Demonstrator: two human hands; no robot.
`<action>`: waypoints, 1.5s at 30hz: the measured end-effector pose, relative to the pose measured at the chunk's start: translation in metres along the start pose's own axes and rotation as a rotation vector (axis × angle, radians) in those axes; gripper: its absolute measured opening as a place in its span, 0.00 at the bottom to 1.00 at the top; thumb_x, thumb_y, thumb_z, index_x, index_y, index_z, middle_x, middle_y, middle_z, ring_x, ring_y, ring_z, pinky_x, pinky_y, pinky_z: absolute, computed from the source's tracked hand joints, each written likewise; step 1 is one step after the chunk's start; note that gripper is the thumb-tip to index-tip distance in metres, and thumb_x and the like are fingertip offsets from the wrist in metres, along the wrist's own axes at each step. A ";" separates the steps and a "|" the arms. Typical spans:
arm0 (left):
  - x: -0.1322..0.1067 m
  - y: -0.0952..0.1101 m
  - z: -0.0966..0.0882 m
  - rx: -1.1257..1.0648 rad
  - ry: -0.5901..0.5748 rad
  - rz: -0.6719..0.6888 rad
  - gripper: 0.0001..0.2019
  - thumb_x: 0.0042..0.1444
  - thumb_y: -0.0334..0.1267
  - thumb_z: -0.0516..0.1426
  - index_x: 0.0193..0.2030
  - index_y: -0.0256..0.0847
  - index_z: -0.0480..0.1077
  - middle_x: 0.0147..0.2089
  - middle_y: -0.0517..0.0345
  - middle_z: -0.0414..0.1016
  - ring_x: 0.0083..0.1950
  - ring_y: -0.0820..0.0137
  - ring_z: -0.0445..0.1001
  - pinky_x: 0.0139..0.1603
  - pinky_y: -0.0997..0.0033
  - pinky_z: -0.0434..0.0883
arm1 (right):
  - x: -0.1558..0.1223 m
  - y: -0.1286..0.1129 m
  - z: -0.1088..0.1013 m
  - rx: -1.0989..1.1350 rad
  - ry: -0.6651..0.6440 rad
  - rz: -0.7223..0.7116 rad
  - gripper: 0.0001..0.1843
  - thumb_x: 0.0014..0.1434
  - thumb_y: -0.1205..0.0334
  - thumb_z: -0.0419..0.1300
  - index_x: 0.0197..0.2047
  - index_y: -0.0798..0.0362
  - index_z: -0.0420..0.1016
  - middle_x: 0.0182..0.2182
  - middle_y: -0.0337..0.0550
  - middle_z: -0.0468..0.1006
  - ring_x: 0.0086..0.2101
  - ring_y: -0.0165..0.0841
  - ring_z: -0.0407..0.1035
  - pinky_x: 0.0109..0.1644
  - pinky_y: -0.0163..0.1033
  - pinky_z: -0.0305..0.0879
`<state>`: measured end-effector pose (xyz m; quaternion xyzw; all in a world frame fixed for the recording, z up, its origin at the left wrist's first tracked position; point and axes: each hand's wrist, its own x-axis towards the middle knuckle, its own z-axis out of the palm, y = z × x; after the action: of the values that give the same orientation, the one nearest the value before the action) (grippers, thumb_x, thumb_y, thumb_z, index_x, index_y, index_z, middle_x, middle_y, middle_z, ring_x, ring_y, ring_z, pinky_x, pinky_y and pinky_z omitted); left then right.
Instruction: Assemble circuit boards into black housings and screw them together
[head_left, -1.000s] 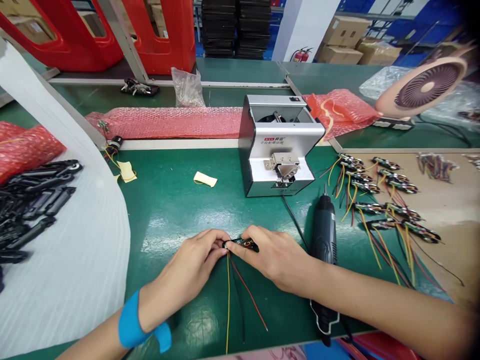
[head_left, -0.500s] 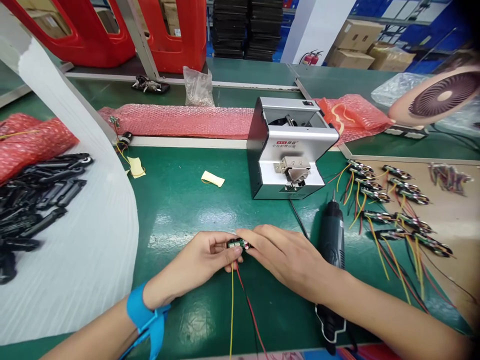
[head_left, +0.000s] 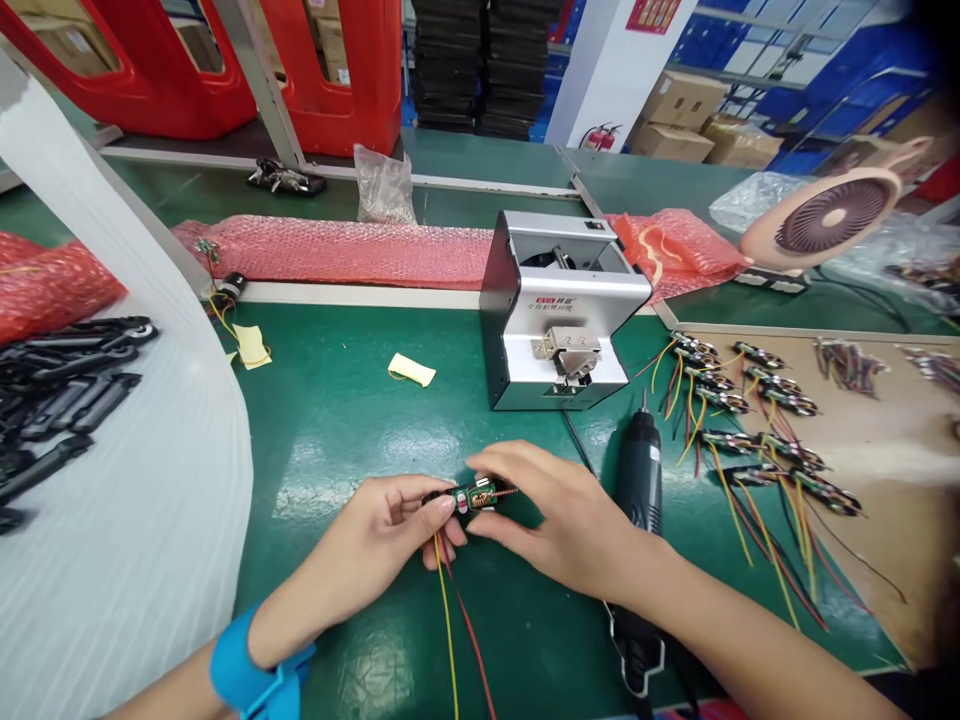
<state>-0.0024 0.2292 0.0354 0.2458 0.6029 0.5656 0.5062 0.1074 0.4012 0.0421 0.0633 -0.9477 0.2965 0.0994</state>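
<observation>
Both hands pinch a small circuit board (head_left: 478,494) set in a black housing, just above the green mat (head_left: 352,420). My left hand (head_left: 375,545) grips its left end, fingers curled. My right hand (head_left: 559,515) holds the right end between thumb and fingertips. Yellow, red and black wires (head_left: 450,610) hang from the part toward me. A blue wrist strap (head_left: 251,672) wraps my left wrist.
A black electric screwdriver (head_left: 637,480) lies right of my hands. A silver screw feeder (head_left: 559,310) stands behind. Several wired boards (head_left: 750,420) lie on cardboard at right. Black housings (head_left: 60,390) rest on white foam at left. Pink bubble wrap (head_left: 337,250) and a fan (head_left: 825,215) sit farther back.
Both hands have turned the part so the board's face with its components now shows. The hands stay in the same spot; the camera shifted slightly.
</observation>
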 end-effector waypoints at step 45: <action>-0.011 0.005 0.009 0.033 0.086 0.054 0.14 0.58 0.43 0.57 0.45 0.35 0.73 0.28 0.55 0.74 0.28 0.72 0.71 0.27 0.76 0.69 | 0.003 -0.014 -0.004 0.678 -0.121 0.328 0.06 0.58 0.64 0.58 0.40 0.56 0.70 0.24 0.37 0.74 0.23 0.25 0.70 0.27 0.30 0.68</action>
<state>0.0086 0.2248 0.0449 0.2459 0.6264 0.5791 0.4602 0.1080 0.3925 0.0537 -0.0427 -0.7974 0.6011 -0.0322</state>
